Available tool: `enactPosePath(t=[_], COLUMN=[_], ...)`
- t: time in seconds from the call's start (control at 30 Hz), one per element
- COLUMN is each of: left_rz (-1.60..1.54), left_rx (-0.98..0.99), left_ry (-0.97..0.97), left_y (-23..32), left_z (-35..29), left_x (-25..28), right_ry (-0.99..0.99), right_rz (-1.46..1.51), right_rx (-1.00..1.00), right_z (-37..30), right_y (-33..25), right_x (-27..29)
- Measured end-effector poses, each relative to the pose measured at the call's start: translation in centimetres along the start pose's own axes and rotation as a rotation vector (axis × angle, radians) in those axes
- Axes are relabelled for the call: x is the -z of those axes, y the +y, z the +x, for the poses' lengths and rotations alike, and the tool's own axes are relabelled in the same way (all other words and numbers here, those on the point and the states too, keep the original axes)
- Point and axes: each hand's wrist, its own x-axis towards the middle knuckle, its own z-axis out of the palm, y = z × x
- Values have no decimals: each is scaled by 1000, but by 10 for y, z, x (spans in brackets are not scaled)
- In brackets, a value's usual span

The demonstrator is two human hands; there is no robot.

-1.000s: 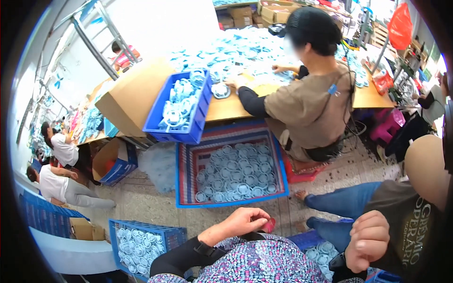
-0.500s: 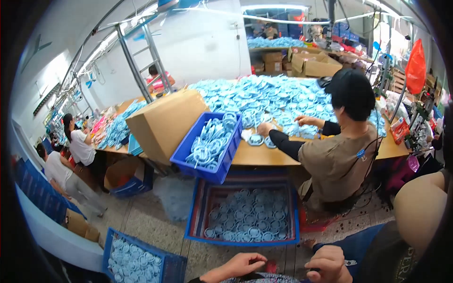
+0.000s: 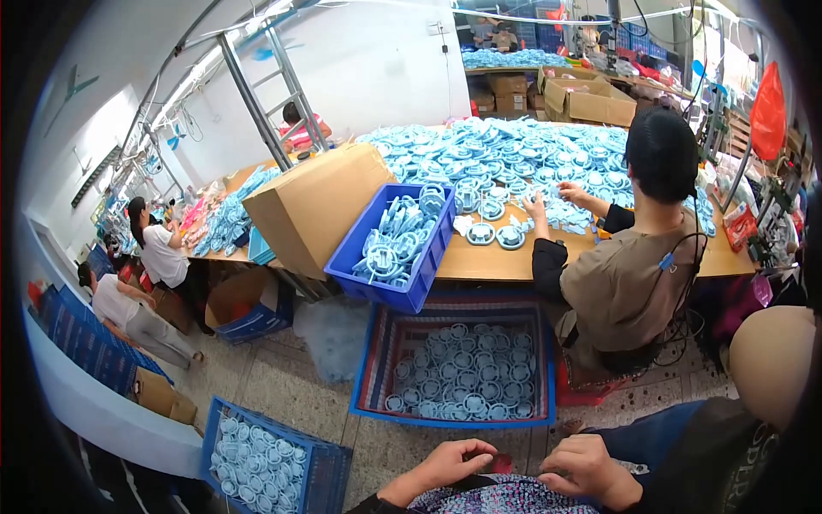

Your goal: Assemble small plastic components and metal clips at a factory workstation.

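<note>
Low in the head view, my left hand [image 3: 449, 463] reaches in with fingers extended and thumb apart. No object shows in it, so it is open. To its right, my right hand [image 3: 591, 469] is curled closed, knuckles up; its palm is hidden, and whether it holds anything cannot be made out. A dark patterned cloth [image 3: 505, 495] lies across my lap just below both hands. Farther ahead on the floor stands a large blue crate [image 3: 454, 421] with a striped lining, partly filled with light-blue ring-shaped plastic parts [image 3: 467, 377].
A co-worker [image 3: 638, 265] in brown handles blue parts at a table [image 3: 488, 267] heaped with them. A blue bin [image 3: 417, 291] leans by a cardboard box [image 3: 317, 206]. Another filled crate [image 3: 325, 480] stands lower left. A person in dark clothes [image 3: 711, 454] is close on my right.
The view has shifted, so the scene sits slightly right and higher. My right hand has turned knuckles-up over the cloth. The co-worker's hands have moved above the table.
</note>
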Motion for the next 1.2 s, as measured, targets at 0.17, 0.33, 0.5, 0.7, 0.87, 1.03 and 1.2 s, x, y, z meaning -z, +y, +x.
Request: enactPosePath(t=[0.17,0.33,0.5,0.7,0.87,1.03,1.2], left_rz=[-26,-28,10,3,43,49,82], left_rx=[-25,-22,-27,-57,-75,-99,-81], left_ry=[28,10,4,8,35,33,25], left_y=[-2,-1,14,6,12,8,12], left_z=[5,5,0,5,0,-3,-8], left_x=[5,9,12,21,23,25,30], right_ry=[2,36,53,27,0,-5,-7], right_rz=[-20,-4,-6,-13,4,-23,0], right_rx=[-35,-76,-118,-181,-197,-206,-242], right_z=[0,-1,-3,-6,-5,5,4], right_y=[5,13,15,23,21,9,9], right_x=[-4,-9,-16,-21,-28,-28,-32])
